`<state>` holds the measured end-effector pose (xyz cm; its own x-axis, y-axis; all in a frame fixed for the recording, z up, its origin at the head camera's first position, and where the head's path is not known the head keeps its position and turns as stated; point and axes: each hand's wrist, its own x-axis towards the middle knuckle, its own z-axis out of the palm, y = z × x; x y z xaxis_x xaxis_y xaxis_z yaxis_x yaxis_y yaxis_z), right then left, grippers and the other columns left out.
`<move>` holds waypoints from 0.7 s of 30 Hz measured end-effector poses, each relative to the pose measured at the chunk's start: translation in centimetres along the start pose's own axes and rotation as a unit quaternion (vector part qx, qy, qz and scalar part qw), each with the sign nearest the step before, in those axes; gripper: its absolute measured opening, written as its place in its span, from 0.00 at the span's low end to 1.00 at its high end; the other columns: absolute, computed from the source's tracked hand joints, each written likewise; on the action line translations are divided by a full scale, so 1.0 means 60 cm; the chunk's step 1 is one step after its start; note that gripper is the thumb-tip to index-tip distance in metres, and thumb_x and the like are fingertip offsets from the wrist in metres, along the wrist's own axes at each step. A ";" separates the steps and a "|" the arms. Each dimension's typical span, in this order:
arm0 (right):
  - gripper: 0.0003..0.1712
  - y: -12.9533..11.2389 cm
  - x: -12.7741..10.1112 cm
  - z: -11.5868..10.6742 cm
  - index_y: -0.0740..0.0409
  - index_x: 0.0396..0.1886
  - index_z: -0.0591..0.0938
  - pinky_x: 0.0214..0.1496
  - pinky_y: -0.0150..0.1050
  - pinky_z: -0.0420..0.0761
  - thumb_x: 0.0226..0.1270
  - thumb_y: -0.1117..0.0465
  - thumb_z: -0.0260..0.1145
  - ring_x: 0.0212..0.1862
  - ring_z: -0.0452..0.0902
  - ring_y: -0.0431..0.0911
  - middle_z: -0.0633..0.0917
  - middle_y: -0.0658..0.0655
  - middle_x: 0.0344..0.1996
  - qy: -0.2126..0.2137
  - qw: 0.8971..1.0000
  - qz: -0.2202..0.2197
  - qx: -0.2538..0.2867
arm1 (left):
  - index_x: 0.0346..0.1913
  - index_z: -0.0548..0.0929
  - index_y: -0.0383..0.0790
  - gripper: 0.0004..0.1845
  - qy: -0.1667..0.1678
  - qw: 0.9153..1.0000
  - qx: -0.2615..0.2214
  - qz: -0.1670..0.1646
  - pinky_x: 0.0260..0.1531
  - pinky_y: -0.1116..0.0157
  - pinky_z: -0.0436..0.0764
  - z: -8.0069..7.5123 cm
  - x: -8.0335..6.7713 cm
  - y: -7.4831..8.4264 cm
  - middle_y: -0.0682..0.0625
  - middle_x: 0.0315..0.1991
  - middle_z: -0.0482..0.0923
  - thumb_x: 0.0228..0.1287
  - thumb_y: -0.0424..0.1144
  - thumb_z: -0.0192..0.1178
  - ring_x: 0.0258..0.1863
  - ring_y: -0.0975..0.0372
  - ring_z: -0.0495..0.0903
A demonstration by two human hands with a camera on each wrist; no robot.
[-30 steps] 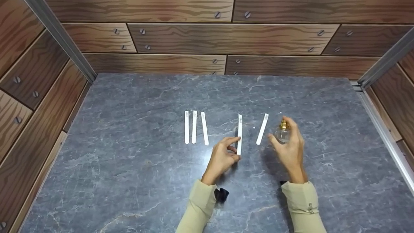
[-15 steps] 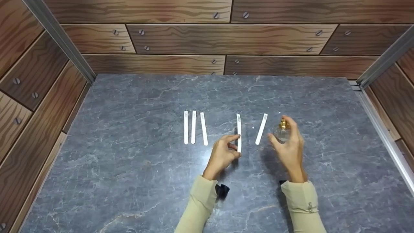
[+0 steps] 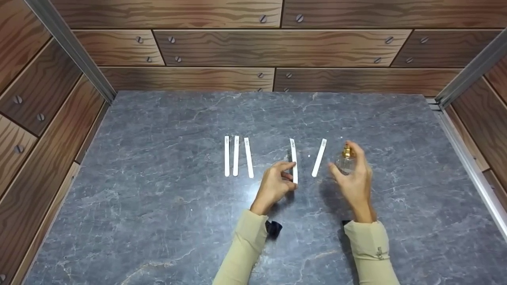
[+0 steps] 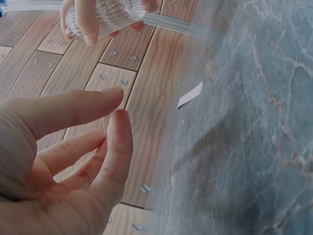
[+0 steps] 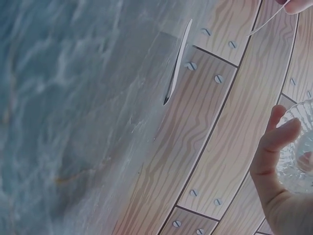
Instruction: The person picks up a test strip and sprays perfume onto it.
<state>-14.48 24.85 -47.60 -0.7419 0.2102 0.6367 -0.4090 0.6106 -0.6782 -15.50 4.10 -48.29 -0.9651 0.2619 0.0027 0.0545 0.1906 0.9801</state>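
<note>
My left hand [image 3: 273, 187] pinches the lower part of a narrow white paper test strip [image 3: 293, 151], raised over the table with dark marks at its far end. In the left wrist view that strip is seen edge-on, mostly hidden behind the fingers. To the right, my right hand [image 3: 356, 184] grips a clear ribbed glass perfume bottle [image 3: 345, 163] with a gold spray top [image 3: 347, 151]; the index finger rests on the top. Bottle and held strip are apart. Between the hands lies another paper strip [image 3: 319, 157], tilted, with similar marks at its far end.
Three more white strips, a left one [image 3: 227, 156], a middle one [image 3: 236, 156] and a right one [image 3: 248, 157], lie side by side left of the hands. They rest on a grey marbled tabletop [image 3: 158, 221]. Wood-patterned panels [image 3: 222, 47] enclose the back and sides.
My left hand has moved slightly away from the body and to the right, and the near end of its strip has swung right. The right hand stays nearly still on the bottle.
</note>
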 end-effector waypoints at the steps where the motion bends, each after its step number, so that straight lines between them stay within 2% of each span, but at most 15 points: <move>1: 0.40 0.000 0.000 0.000 0.66 0.62 0.75 0.55 0.43 0.74 0.46 0.78 0.78 0.47 0.78 0.60 0.84 0.68 0.46 0.000 1.000 0.000 -0.001 | 0.62 0.80 0.25 0.32 -0.001 1.000 0.002 0.000 0.34 0.70 0.85 0.000 0.001 0.000 0.40 0.60 0.78 0.48 0.14 0.67 0.39 0.61 0.83; 7: 0.40 0.003 -0.002 0.000 0.65 0.63 0.76 0.53 0.42 0.74 0.46 0.78 0.78 0.46 0.79 0.59 0.84 0.67 0.44 -0.003 1.000 0.000 -0.008 | 0.61 0.80 0.26 0.31 -0.001 1.000 0.023 0.012 0.35 0.71 0.84 0.001 0.009 0.001 0.41 0.57 0.80 0.49 0.17 0.70 0.40 0.60 0.84; 14: 0.39 0.004 -0.003 0.001 0.66 0.63 0.75 0.56 0.46 0.74 0.48 0.77 0.77 0.48 0.79 0.60 0.84 0.69 0.48 -0.008 1.000 0.010 -0.005 | 0.60 0.81 0.25 0.32 0.000 1.000 0.026 0.016 0.37 0.72 0.84 0.007 0.022 -0.001 0.41 0.56 0.80 0.46 0.14 0.69 0.39 0.59 0.84; 21: 0.40 0.004 -0.002 0.002 0.67 0.63 0.75 0.56 0.40 0.73 0.47 0.78 0.78 0.47 0.78 0.58 0.84 0.67 0.47 -0.007 1.000 0.006 0.003 | 0.56 0.83 0.24 0.28 0.004 1.000 0.017 0.016 0.36 0.73 0.84 0.009 0.035 -0.003 0.42 0.52 0.82 0.46 0.13 0.67 0.38 0.62 0.84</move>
<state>-14.54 24.88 -47.87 -0.7536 0.2065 0.6241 -0.4036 0.6040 -0.6873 -17.42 5.13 -48.60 -0.9646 0.2613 0.0349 0.0934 0.2151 0.9721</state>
